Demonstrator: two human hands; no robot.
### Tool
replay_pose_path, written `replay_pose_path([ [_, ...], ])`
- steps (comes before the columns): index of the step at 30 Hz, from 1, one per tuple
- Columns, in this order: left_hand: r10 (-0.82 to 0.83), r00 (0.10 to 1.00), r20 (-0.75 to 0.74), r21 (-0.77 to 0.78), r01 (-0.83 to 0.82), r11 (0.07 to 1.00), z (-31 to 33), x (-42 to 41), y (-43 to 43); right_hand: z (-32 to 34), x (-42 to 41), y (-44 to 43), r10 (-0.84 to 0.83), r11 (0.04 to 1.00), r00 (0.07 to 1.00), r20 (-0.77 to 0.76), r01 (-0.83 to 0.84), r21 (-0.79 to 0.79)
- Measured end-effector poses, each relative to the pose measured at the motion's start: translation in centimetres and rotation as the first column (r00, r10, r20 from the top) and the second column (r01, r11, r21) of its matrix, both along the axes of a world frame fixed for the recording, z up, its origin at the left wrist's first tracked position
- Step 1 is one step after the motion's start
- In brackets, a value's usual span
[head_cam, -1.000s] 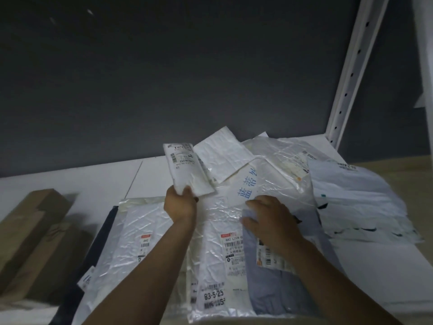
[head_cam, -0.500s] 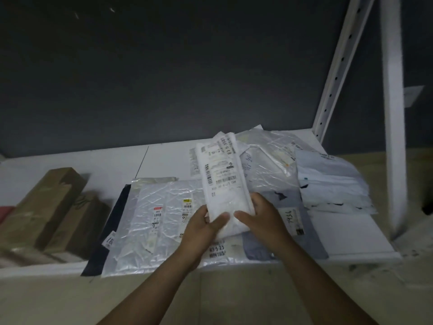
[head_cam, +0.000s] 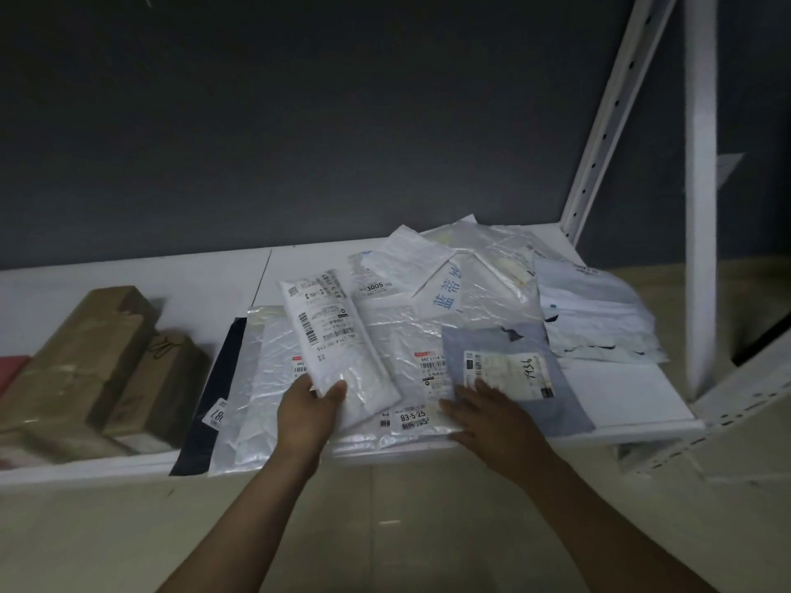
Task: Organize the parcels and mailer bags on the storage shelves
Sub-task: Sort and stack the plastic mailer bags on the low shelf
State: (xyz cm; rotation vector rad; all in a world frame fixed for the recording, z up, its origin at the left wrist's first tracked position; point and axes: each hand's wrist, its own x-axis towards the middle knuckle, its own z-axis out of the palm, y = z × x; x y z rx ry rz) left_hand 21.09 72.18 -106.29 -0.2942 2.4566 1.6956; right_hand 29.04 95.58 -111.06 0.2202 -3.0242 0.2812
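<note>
Here, left hand gripping near end of white mailer bag, right hand flat on grey bag

Both bare forearms reach up and forward from the bottom of the view toward the front edge of the white metal shelf. The left hand pinches the near end of a long white plastic mailer bag, thumb on top, fingers beneath it. The right hand lies palm down, fingers straight and slightly spread, on a flat grey-blue plastic mailer bag
</note>
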Motion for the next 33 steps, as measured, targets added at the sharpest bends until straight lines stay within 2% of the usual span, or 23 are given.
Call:
replay_pose_path([
  [2,0.022,1.000,0.001,0.017,-0.022,1.000,0.1,-0.1,-0.4,0.5,0.5,0.3,-0.078,0.973,0.996,-0.032,0.069,-0.222],
  [6,-0.012,1.000,0.002,0.020,0.012,1.000,-0.2,0.1,0.6,1.1,0.4,1.1,-0.313,0.824,0.949,0.021,0.283,-0.490],
  [11,-0.168,0.985,-0.037,-0.007,0.167,0.986,-1.0,1.4,3.4,1.6,0.3,1.1,-0.541,0.651,0.840,-0.035,0.392,-0.650],
  [14,-0.302,0.952,-0.042,-0.020,0.302,0.953,-1.7,1.7,5.5,2.0,0.5,1.0,-0.584,0.635,0.803,-0.120,0.359,-0.684],
  [17,-0.339,0.939,-0.054,-0.033,0.338,0.941,-2.3,1.5,7.3,2.0,0.9,1.5,-0.475,0.759,0.861,-0.182,0.296,-0.580],
  [20,-0.438,0.897,-0.066,-0.242,0.411,0.879,-3.3,1.5,7.9,0.6,1.0,2.4,-0.181,0.955,0.976,-0.119,0.145,-0.258],
  [21,-0.450,0.890,-0.071,-0.326,0.406,0.854,-3.6,1.6,7.7,-0.4,1.0,2.8,-0.130,0.974,0.989,-0.068,0.114,-0.196],
  [23,-0.428,0.898,-0.096,-0.520,0.322,0.791,-4.4,1.7,7.1,-2.3,1.3,3.6,-0.152,0.973,0.987,0.050,0.159,-0.165],
  [25,-0.341,0.933,-0.118,-0.628,0.196,0.753,-4.7,1.5,6.2,-3.9,1.5,4.4,-0.150,0.985,0.983,0.102,0.158,-0.072],
  [27,-0.245,0.967,-0.071,-0.572,0.162,0.804,-4.4,0.7,5.3,-5.2,1.4,4.6,-0.147,0.988,0.972,0.182,0.154,-0.025],
  [30,-0.310,0.951,-0.011,-0.436,0.275,0.857,-4.4,-0.4,4.4,-4.7,1.1,3.1,-0.137,0.988,0.975,0.173,0.146,-0.043],
  [33,-0.268,0.963,-0.024,-0.384,0.239,0.892,-3.9,-0.8,3.4,-3.9,0.6,1.4,-0.148,0.986,0.967,0.208,0.160,-0.043],
])
